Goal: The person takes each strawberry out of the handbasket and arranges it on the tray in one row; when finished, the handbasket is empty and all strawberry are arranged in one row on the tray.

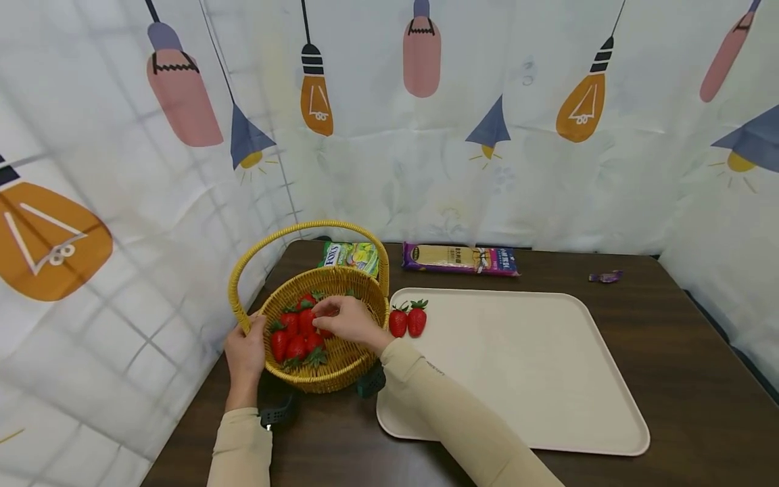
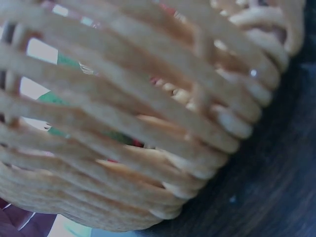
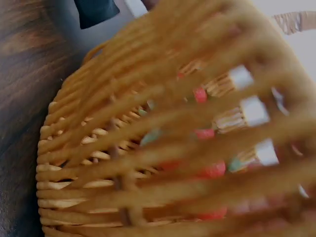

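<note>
A yellow woven basket [image 1: 341, 375] with a tall arched handle stands at the table's left, with several red strawberries [image 1: 296, 348] inside. On its left side, my left hand [image 1: 246, 352] grips the rim near the foot of the handle. My right hand [image 1: 349, 321] reaches over the right rim into the basket. Its bent fingertips are at a strawberry [image 1: 306, 321]; whether they pinch it cannot be told. Two more strawberries [image 1: 416, 318] lie at the upper left of a cream tray [image 1: 517, 365]. Both wrist views show mostly basket weave [image 2: 148, 98], [image 3: 148, 148], hiding the hands' grip.
Behind the basket lies a green packet [image 1: 351, 257]. A purple-ended long packet [image 1: 460, 260] lies behind the tray, and a small purple wrapped item [image 1: 605, 276] is at the back right. Patterned curtains [image 1: 389, 169] hang behind and beside the dark wooden table [image 1: 688, 379].
</note>
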